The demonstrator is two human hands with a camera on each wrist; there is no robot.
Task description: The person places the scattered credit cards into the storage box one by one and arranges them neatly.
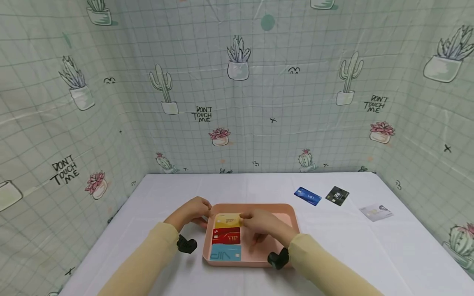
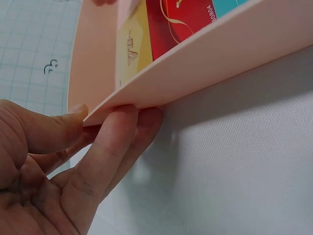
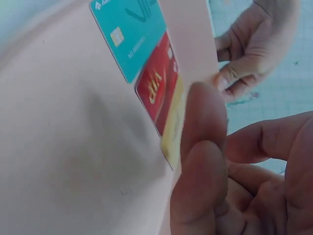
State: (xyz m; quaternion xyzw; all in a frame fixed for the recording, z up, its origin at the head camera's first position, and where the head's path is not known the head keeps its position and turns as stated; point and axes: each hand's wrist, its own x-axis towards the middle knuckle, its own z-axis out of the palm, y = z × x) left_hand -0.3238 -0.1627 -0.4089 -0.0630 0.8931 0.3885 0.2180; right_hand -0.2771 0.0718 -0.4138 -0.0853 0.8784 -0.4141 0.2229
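A pink tray lies on the table. Along its left side sit a yellow card, a red VIP card and a light blue VIP card, stacked in a column from far to near. My left hand holds the tray's far left corner, thumb at the rim and fingers against the outer wall. Over the tray, my right hand has a fingertip at the yellow card's far right corner; its fingers are loosely bent, with no card seen between them and the thumb.
To the right of the tray, a dark blue card, a black VIP card and a silvery white card lie apart on the white tabletop. A patterned cloth backdrop stands behind the table and at both sides.
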